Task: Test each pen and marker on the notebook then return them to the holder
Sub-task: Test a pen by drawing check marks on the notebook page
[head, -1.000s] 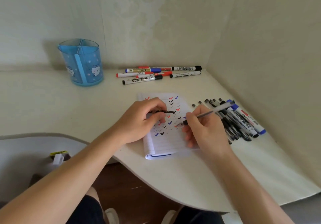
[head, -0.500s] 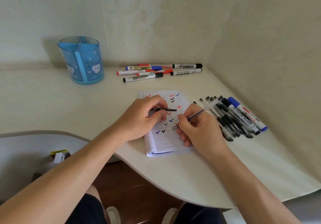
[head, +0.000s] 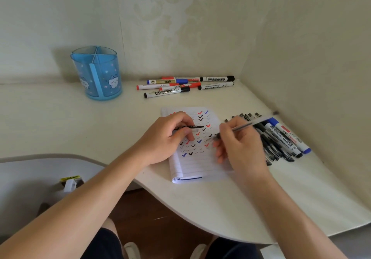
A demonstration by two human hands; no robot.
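A small lined notebook (head: 197, 164) lies open on the white desk, its page covered with red, blue and black tick marks. My right hand (head: 239, 148) grips a thin clear pen (head: 244, 126) with its tip down on the page. Resting on the notebook's upper left, my left hand (head: 168, 138) pinches a black pen cap (head: 192, 127). The blue divided holder (head: 98, 73) stands empty at the back left. Several whiteboard markers (head: 180, 87) lie by the back wall. A pile of black pens and markers (head: 281, 140) lies right of the notebook.
Walls close the desk at the back and on the right. The desk's front edge (head: 180, 204) curves in toward me, with my legs below it. A grey chair or surface (head: 40, 178) with a small yellow-labelled object (head: 70, 181) sits at the lower left.
The pen tip has come down onto the page and moved left along the row of ticks. My left hand keeps holding the cap in place.
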